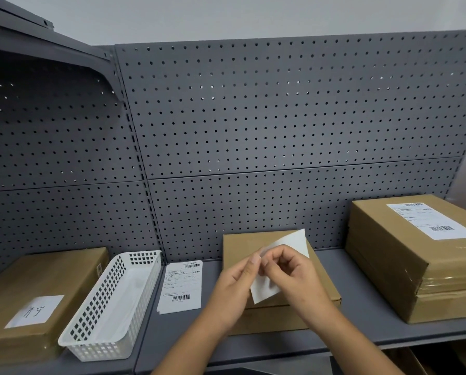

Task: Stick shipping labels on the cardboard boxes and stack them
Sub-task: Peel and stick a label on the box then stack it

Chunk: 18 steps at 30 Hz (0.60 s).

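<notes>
Shipping label [294, 242], blank white side showing, is held in the air just above a flat cardboard box [240, 244] at the middle of a grey shelf [361, 304]. Left hand [235, 284] and right hand [294, 274] each keep a pinching grip on its edge. To the right sits a labelled stack of boxes [404, 269]. To the left lie printed labels [181, 285], a white basket [110, 307] and a lone carton [45, 277].

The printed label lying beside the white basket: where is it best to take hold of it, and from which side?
I would pinch the printed label at its near right corner, coming from the front. It lies flat on the shelf, so a corner must lift first; the white basket crowds its left side.
</notes>
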Tool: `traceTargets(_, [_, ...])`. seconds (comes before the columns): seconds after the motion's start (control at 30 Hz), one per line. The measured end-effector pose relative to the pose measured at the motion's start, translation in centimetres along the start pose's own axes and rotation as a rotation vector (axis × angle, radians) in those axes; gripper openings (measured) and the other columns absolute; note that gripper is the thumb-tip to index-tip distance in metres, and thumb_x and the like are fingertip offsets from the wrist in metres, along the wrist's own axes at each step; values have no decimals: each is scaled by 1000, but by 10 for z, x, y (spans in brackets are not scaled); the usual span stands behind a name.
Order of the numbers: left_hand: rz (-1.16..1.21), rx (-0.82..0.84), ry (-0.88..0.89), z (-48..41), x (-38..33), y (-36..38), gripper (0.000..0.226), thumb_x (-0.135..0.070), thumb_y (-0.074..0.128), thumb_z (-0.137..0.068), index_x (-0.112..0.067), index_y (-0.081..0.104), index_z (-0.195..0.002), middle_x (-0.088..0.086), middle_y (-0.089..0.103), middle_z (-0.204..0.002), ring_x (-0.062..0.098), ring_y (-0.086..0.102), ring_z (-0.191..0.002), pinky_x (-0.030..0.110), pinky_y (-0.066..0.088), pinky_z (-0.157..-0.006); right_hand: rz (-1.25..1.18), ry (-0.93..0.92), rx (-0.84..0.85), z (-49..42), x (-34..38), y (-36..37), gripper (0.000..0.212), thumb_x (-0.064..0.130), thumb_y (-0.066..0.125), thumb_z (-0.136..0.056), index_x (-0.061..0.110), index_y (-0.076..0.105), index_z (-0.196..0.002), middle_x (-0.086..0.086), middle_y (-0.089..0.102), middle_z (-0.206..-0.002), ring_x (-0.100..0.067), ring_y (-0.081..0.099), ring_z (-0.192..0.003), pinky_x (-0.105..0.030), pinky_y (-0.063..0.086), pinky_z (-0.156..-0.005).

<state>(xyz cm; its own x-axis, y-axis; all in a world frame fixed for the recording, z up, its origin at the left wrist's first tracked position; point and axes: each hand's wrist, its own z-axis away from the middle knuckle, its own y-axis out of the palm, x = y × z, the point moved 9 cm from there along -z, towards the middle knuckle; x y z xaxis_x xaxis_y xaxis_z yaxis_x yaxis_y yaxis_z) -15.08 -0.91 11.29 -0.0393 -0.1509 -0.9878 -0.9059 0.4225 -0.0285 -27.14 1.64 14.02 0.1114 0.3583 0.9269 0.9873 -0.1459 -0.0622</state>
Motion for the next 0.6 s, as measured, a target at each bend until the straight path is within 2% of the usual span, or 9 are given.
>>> traceTargets(0.1, [18,-33,-16,-1,5,-3,42,-45,46,-108,-16,74,-120,11,74,-120,23,67,-124,53,45,-114,15,8,-25,1,-1,-2,14,2,64,-97,8,68,-84,-14,71,-80,-18,62,-74,-26,51,-69])
traceTargets(0.17, [17,-73,-13,-2,3,-5,44,-51,51,-104,-19,72,-125,6,75,-123,17,66,-124,53,46,-114,12,16,-45,2,-2,-5,16,1,63,-96,8,68,-82,-12,73,-79,-17,64,-75,-24,51,-71])
traceTargets(0.23, [54,-130,-7,-2,2,-11,39,-49,55,-100,-23,72,-122,2,76,-119,17,69,-119,52,49,-110,8,21,-63,1,-5,-9,19,-1,62,-95,8,68,-80,-12,74,-78,-20,65,-76,-31,53,-74])
traceTargets(0.33, [48,-196,37,-4,0,-19,25,-43,61,-101,-21,73,-100,15,76,-103,36,71,-103,60,52,-100,8,41,-107,1,-13,-17,22,-4,62,-93,10,68,-77,-13,72,-78,-34,66,-78,-46,55,-78])
traceTargets(0.37, [39,-205,46,-5,0,-20,25,-40,61,-102,-20,72,-95,13,75,-97,37,71,-98,56,55,-96,-2,41,-117,1,-14,-19,20,-4,62,-93,8,67,-78,-14,72,-78,-35,66,-78,-47,55,-77])
traceTargets(0.4, [16,-211,51,-5,0,-20,25,-37,61,-102,-17,71,-93,6,74,-87,30,70,-88,47,57,-90,-27,38,-119,2,-15,-21,16,-2,62,-94,4,66,-80,-15,72,-79,-33,67,-77,-45,55,-76])
traceTargets(0.47, [-42,-205,78,-2,-6,-17,24,-31,61,-101,-12,70,-92,-10,67,-73,7,62,-72,24,51,-76,-106,32,-82,4,-12,-16,18,13,63,-94,0,63,-83,-17,72,-81,-25,67,-77,-35,56,-76])
traceTargets(0.53, [-90,-186,107,-1,-12,-10,20,-23,62,-102,-8,71,-94,-7,72,-78,1,64,-73,17,50,-73,-137,23,-22,5,-9,-7,34,33,66,-91,0,62,-86,-14,69,-80,-21,65,-79,-30,55,-77])
traceTargets(0.6, [-113,-187,125,0,-16,-7,18,-22,62,-102,-9,73,-95,2,77,-88,4,68,-80,18,53,-77,-119,4,-13,5,-7,-5,39,36,71,-92,-1,61,-88,-18,64,-79,-18,63,-78,-27,52,-75])
